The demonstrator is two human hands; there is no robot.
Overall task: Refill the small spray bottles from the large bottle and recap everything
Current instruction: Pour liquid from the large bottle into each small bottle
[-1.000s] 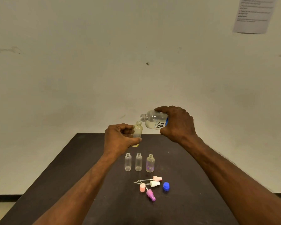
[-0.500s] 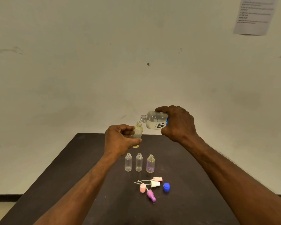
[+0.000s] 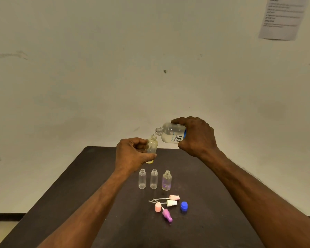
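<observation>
Above the tabletop, the large bottle — gripped in the right hand — had been tipped lower than a second before, its mouth brought over the yellow-based spray bottle clasped by the left hand; pouring was judged begun.

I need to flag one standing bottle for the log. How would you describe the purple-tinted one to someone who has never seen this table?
On the dark table, three small uncapped bottles stand in a row just beyond the loose spray caps. Take the rightmost, the purple-tinted bottle. Its two neighbours are plain clear; only this one shows a faint purple tint.
</observation>
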